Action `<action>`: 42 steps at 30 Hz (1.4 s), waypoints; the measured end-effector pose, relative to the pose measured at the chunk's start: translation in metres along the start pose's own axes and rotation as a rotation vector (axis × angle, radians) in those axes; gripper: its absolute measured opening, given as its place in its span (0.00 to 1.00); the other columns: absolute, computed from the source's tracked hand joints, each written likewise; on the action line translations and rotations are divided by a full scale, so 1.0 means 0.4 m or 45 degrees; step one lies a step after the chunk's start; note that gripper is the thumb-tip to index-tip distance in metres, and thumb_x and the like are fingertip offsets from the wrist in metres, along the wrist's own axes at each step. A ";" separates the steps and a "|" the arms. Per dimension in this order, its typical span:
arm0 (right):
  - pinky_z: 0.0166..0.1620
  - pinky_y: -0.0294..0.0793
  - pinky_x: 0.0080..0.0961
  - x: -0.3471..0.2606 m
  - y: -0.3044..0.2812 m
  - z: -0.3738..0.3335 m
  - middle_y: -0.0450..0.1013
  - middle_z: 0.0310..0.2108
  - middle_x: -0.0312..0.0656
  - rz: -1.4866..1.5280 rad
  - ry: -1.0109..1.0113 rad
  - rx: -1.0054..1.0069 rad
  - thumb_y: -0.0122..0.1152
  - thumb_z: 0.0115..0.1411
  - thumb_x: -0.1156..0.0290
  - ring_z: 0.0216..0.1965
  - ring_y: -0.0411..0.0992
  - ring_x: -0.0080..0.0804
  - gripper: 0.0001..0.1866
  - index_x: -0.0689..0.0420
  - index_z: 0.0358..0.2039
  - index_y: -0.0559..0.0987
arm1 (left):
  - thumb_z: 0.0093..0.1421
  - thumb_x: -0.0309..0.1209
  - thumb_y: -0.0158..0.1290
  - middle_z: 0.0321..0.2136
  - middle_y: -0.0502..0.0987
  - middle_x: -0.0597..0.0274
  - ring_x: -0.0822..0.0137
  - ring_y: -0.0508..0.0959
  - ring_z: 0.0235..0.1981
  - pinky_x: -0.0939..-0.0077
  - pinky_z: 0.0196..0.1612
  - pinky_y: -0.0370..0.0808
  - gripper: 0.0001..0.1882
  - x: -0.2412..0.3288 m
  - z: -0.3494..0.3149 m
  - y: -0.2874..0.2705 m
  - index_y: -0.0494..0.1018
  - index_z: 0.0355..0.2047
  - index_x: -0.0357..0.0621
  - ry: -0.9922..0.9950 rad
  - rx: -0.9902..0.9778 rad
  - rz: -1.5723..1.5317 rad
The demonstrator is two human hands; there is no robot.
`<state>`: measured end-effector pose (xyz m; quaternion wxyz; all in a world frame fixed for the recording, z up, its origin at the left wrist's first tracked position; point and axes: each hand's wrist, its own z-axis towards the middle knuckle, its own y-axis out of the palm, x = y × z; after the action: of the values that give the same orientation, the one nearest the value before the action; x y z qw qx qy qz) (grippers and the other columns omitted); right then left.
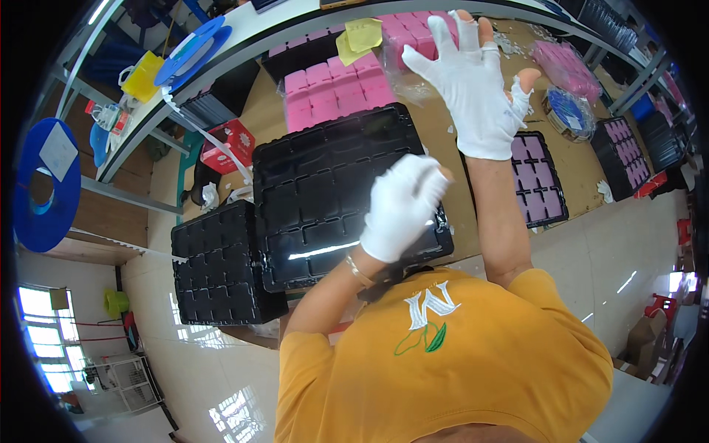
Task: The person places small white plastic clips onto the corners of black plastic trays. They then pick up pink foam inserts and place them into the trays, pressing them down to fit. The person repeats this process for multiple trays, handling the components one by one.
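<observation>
Both my hands wear white gloves that leave some fingertips bare. My left hand (402,207), slightly blurred, is over the right part of a large black plastic tray (325,177) with rows of compartments. Its fingers curl inward, and whatever they may hold is hidden. Reaching farther out, my right hand (476,96) is raised with fingers spread, nothing in it. Beneath that arm lies a smaller black tray (543,181) with pink-lilac pieces in its compartments. Pink foam blocks (336,92) sit just beyond the large tray, with yellow paper (360,38) above them.
Another stack of black trays (214,266) stands at the left table edge. A red box (229,146) and blue reels (46,184) are on the left. Far right are a wrapped tape roll (569,114), bagged pink foam (567,70) and a filled black tray (626,155). A metal shelf rail crosses the back.
</observation>
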<state>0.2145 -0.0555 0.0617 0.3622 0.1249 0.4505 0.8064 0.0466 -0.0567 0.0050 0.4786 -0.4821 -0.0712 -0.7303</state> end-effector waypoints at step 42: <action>0.28 0.62 0.17 -0.718 -0.179 -0.526 0.74 0.29 0.39 -1.695 -0.151 0.963 0.59 0.64 0.64 0.23 0.62 0.18 0.19 0.60 0.51 0.75 | 0.61 0.28 0.54 0.30 0.74 0.57 0.71 0.73 0.24 0.78 0.27 0.70 0.09 0.083 -0.070 -0.092 0.75 0.30 0.32 -0.733 -0.539 -0.542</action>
<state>0.3401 -0.3660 -0.0793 0.7276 -0.0141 0.6557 0.2010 -0.0019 -0.0739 0.0289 0.1678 -0.7288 -0.1486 -0.6470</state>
